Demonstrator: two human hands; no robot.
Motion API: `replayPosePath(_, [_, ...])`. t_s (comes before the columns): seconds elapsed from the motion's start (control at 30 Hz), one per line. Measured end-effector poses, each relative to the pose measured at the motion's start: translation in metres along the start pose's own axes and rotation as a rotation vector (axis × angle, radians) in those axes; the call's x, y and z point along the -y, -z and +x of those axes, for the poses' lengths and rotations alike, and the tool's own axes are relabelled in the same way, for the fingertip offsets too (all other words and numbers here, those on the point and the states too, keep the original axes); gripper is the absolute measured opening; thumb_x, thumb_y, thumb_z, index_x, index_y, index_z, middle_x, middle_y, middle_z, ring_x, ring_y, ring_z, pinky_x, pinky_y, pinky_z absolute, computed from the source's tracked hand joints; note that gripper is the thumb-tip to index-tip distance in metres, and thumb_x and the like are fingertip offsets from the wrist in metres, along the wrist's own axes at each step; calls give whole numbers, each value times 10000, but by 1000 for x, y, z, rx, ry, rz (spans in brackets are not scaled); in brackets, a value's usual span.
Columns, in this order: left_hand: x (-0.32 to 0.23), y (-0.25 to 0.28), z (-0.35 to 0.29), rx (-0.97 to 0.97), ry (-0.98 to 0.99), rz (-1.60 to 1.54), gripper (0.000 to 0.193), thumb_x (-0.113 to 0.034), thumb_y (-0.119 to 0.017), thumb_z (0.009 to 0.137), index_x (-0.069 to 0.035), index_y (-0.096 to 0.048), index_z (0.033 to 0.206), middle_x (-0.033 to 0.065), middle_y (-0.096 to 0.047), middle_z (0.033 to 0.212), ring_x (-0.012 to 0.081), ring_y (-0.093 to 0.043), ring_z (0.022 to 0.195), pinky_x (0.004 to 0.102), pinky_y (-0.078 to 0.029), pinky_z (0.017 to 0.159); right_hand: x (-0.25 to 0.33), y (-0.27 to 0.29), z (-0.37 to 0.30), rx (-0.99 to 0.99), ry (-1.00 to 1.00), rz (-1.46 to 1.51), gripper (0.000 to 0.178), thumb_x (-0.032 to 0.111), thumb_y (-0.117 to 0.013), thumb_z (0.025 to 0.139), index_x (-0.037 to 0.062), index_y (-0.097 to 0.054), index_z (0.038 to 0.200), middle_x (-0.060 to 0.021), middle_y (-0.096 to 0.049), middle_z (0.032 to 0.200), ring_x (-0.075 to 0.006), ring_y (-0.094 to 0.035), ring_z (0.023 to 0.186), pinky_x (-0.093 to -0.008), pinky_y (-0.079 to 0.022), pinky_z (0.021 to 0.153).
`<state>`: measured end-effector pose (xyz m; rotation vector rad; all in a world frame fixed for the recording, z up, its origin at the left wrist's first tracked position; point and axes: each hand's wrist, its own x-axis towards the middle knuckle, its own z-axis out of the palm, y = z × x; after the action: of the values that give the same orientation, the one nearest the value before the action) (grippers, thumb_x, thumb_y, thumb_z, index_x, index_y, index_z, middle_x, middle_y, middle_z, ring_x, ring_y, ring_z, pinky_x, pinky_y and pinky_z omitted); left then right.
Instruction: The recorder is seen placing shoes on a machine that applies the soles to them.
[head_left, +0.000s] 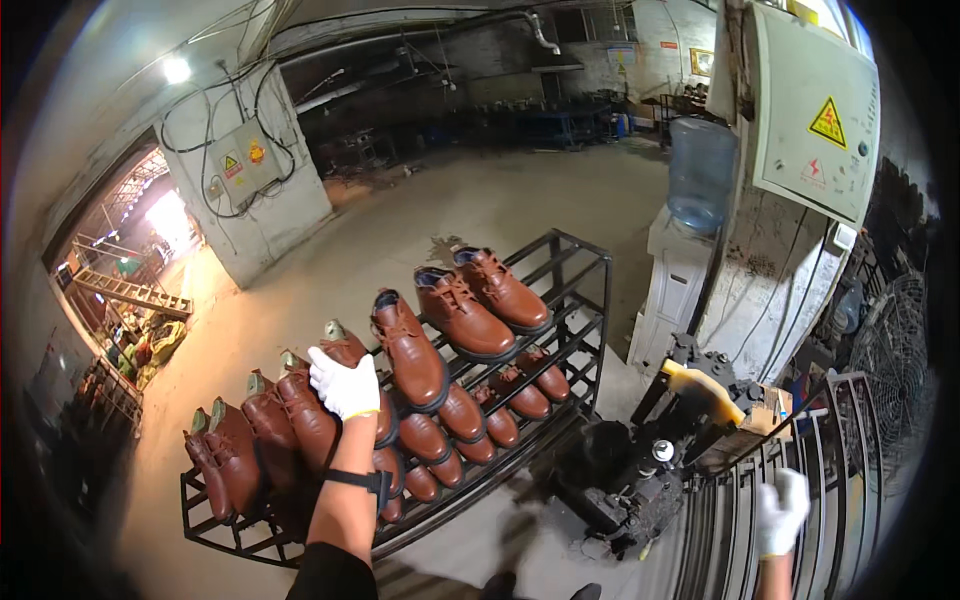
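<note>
My left hand, in a white glove, is closed over the upper of a brown leather shoe in the top row of a black metal rack. The hand hides much of that shoe, so the exact grip is partly covered. Left of it stand more brown lace-up shoes with greenish pieces sticking up from their openings. To the right are a brown shoe and a pair, one of them a lace-up shoe, with dark openings. My right hand, also white-gloved, is raised at lower right, fingers apart, holding nothing.
A greasy black machine with a yellow part stands right of the rack. Beside my right hand is a barred metal rack. Farther off are a water dispenser and a grey electrical box. A lower shelf holds several more shoes.
</note>
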<state>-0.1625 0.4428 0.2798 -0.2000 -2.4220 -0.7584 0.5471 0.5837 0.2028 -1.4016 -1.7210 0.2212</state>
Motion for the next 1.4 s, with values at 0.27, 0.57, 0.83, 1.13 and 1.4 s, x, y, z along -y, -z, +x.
replayPosePath(0.27, [27, 4, 53, 402, 364, -207, 992, -496, -953, 622, 134, -631, 1317, 289, -708, 1311, 412, -716, 1172, 491, -582, 1003, 189, -177, -93, 553, -82, 549, 188, 112, -850, 830, 4, -771, 962, -110, -756, 856, -173, -729, 778, -315, -588, 746])
replayPosePath(0.57, [2, 170, -91, 1519, 1022, -1726, 570, -361, -666, 1008, 14, -594, 1431, 174, -680, 1342, 320, -675, 1159, 467, -565, 1061, 306, -200, -101, 762, -190, 1281, 1227, 229, -954, 822, -4, -130, 1702, -158, -439, 1606, -275, -461, 1431, -413, -370, 1222])
replayPosePath(0.83, [33, 38, -356, 1934, -240, -1282, 250, -168, -678, 1032, -79, -694, 1265, 77, -699, 1206, 259, -686, 1044, 373, -565, 909, 210, -98, -66, 127, -460, 508, 908, 155, -916, 794, -23, -471, 1565, -129, -628, 1444, -202, -605, 1287, -357, -481, 1120])
replayPosePath(1.13, [-13, 19, -350, 2068, -6, -1006, 486, -235, -818, 937, 76, -680, 1284, 165, -758, 1176, 222, -713, 1039, 335, -566, 932, 171, -82, 0, 125, -565, 372, 601, 113, -834, 846, 28, -606, 1396, -15, -680, 1019, -110, -624, 849, -273, -536, 754])
replayPosePath(1.4, [-60, 6, -310, 2006, 320, -1200, 243, -69, -776, 936, -35, -741, 1174, 10, -725, 1024, 87, -662, 845, 240, -531, 710, 194, -76, 21, 238, -501, 62, 860, 339, -856, 746, 37, -549, 1491, -121, -689, 1267, -228, -654, 1165, -348, -516, 1040])
